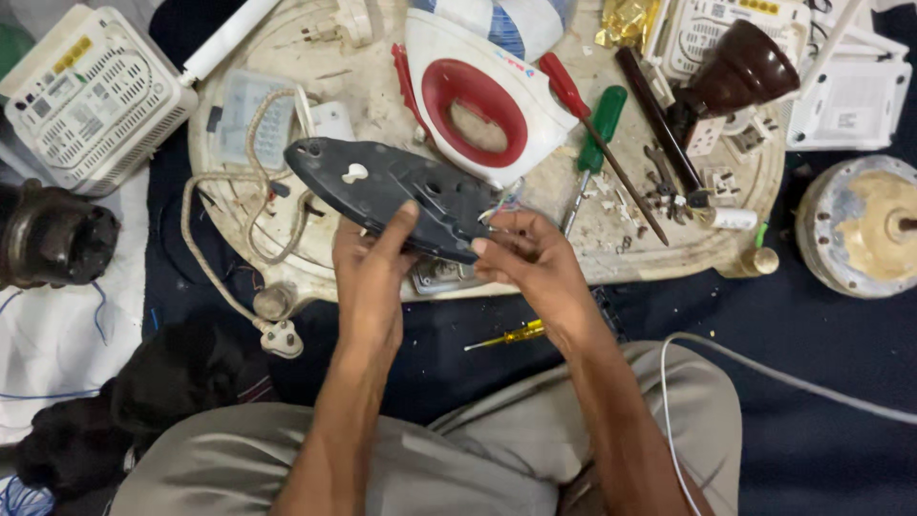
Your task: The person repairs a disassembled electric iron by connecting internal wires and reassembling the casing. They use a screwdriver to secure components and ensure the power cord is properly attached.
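— What's closest to you?

— Your knees in grey trousers (458, 449), with both forearms reaching out over them to the dark iron soleplate (392, 191).

— How do you hold it?

— Your left hand (371, 272) grips the soleplate's near edge, thumb lying on top, fingers (346, 239) curled shut underneath. Your right hand (530, 258) pinches the soleplate's blunt end, fingers (497, 222) closed on it where thin coloured wires come out.

— Where is the soleplate?

— Lifted just above the round white worktop (669, 239), its pointed tip aimed away to your left.

— What surrounds it?

— Just behind the soleplate lies the white iron housing (535, 105) with a red-rimmed handle opening. To the soleplate's right lie a red-handled screwdriver (564, 84) and a green-handled screwdriver (602, 119), crossing. To its left a braided cord (205, 258) loops down to a white plug (283, 337). Below the soleplate, on the dark cloth, lies a yellow screwdriver (516, 334).
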